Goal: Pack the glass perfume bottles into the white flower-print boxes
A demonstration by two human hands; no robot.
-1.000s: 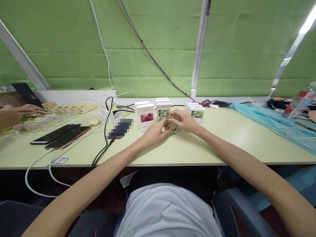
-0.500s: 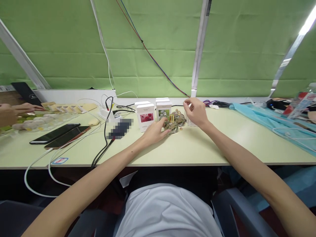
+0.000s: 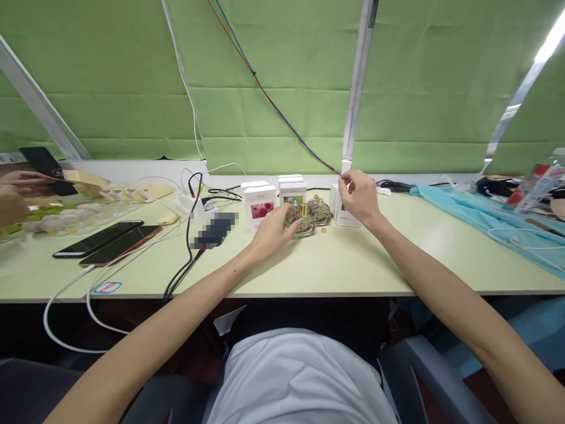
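Holding the left hand (image 3: pixel 274 229) with thumb and fingertips apart beside the gold-necked glass bottle (image 3: pixel 304 226), on the tabletop (image 3: pixel 335 265) near the centre of the frame, with the rear glass bottle (image 3: pixel 319 212) just behind to the right. Curling the fingers of the right hand (image 3: pixel 362 197) near the upper part of the white boxes (image 3: pixel 348 220), right of centre; cannot tell whether pinched on anything.

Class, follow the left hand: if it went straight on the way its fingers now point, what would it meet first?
Most likely the cluster of glass bottles right beside the fingertips of the left hand. Depth is unclear, so it may already touch one.
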